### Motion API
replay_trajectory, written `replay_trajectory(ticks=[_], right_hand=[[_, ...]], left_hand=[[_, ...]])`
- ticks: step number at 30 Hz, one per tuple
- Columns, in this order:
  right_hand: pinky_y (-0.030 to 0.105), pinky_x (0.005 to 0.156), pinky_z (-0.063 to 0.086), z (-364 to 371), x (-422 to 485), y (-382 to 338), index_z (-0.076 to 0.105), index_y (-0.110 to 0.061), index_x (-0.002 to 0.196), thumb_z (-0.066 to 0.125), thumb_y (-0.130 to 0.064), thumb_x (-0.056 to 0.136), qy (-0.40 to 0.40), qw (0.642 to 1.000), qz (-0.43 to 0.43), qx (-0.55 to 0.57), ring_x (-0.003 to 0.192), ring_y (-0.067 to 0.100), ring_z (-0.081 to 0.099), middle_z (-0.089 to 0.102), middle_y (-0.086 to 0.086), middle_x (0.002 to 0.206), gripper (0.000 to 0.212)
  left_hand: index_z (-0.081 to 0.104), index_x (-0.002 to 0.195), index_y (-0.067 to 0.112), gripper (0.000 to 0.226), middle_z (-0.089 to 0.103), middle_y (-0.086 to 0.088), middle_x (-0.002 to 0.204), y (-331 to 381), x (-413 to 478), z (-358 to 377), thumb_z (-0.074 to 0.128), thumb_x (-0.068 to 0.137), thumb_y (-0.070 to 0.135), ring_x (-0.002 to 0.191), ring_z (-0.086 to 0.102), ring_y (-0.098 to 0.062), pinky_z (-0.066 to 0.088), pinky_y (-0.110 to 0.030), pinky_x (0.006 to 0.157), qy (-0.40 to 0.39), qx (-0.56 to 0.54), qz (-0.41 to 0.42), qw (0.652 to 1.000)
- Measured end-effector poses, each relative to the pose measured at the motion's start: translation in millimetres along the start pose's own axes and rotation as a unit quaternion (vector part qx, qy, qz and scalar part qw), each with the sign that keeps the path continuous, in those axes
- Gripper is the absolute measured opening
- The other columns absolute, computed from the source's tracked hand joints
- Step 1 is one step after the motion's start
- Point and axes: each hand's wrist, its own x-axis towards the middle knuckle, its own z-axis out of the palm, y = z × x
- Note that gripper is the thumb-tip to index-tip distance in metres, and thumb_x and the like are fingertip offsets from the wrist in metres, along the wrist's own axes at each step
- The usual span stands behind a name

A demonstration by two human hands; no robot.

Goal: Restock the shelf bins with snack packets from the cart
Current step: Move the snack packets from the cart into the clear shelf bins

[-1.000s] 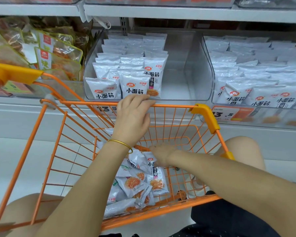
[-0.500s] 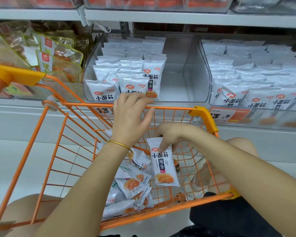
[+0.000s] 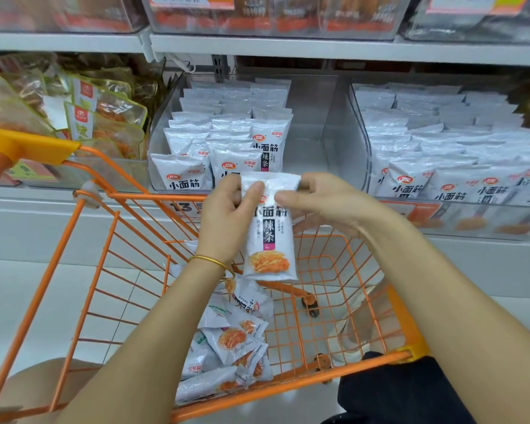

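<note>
packet point(image 3: 270, 240): held upright in the air over the cart, just in front of the middle bin's front wall; both hands have it by the top.
left hand point(image 3: 227, 218): fingers curled, thumb pressed on the packet's front near the upper left corner, the other fingers behind it, pinching it.
right hand point(image 3: 328, 203): thumb on the front near the top middle, fingers curled behind the upper right corner, also pinching.
look: white, tall and narrow, with a crimped top seam, black characters down the front, a small pink tag and a picture of orange strips near the bottom; the bottom edge hangs free.
cart point(image 3: 153, 196): orange wire, its far rim close to the shelf.
loose packets point(image 3: 230, 347): a heap of the same white kind lying on the cart's floor, left of centre.
middle bin point(image 3: 312, 142): clear plastic; like packets stand in rows along its left side.
right bin point(image 3: 459, 221): clear, with rows of white packets across its width.
bags point(image 3: 104, 123): yellow-green edged, on the shelf to the left.
bracelet point(image 3: 210, 260): thin gold band on the left wrist.
</note>
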Motion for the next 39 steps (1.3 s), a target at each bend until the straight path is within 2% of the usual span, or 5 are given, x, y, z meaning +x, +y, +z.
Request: replay_trajectory(ticks=[6,13,19,33,39], right_hand=[[0.03,0.065,0.059,-6.6,6.7,-11.2,0.064,-0.007,0.097,0.067,-0.009,0.083,0.044,0.999,-0.004,-0.023,0.073,0.016,0.07,0.073,0.005,0.088,0.014],[0.029,0.064,0.057,-45.3,51.5,-40.2,0.062,-0.002,0.109,0.069,-0.003,0.082,0.261,0.961,-0.084,-0.046,0.084,0.02,0.068,0.068,0.01,0.102,0.028],[0.041,0.069,0.059,-29.2,106.8,-5.8,0.065,-0.004,0.107,0.078,-0.003,0.073,0.241,0.959,0.019,-0.147,0.092,0.026,0.068,0.068,0.011,0.106,0.036],[0.039,0.074,0.059,-26.5,124.5,1.3,0.062,0.002,0.11,0.075,0.004,0.073,0.231,0.961,0.02,-0.148,0.095,0.028,0.066,0.066,0.015,0.107,0.04],[0.045,0.082,0.056,-27.0,110.2,-1.3,0.05,-0.006,0.069,0.074,0.003,0.075,0.242,0.957,0.02,-0.157,0.086,0.028,0.064,0.057,0.008,0.078,0.026]], left_hand=[[0.051,0.092,0.025,0.014,0.061,0.0,0.086,5.8,0.6,-1.0,0.047,0.089,0.038,0.08,0.061,-0.014,0.053,-0.04,0.069,0.037,-0.049,0.001,0.998],[0.061,0.108,0.018,0.022,0.058,0.002,0.111,-15.2,4.1,-2.2,0.052,0.09,0.026,0.11,0.045,-0.022,0.027,-0.025,0.09,-0.022,0.296,0.12,0.947],[0.063,0.108,0.019,0.021,0.056,-0.001,0.112,-15.5,1.7,-2.1,0.06,0.087,0.02,0.111,0.042,-0.022,0.025,-0.025,0.091,-0.03,0.327,0.122,0.937],[0.065,0.103,0.018,0.02,0.056,-0.001,0.107,-15.1,0.5,-0.2,0.064,0.084,0.016,0.107,0.043,-0.023,0.027,-0.027,0.089,-0.026,0.334,0.128,0.933],[0.064,0.101,0.018,0.019,0.056,-0.001,0.106,-16.0,0.2,-0.4,0.063,0.083,0.014,0.107,0.043,-0.022,0.029,-0.028,0.09,-0.026,0.333,0.129,0.934]])
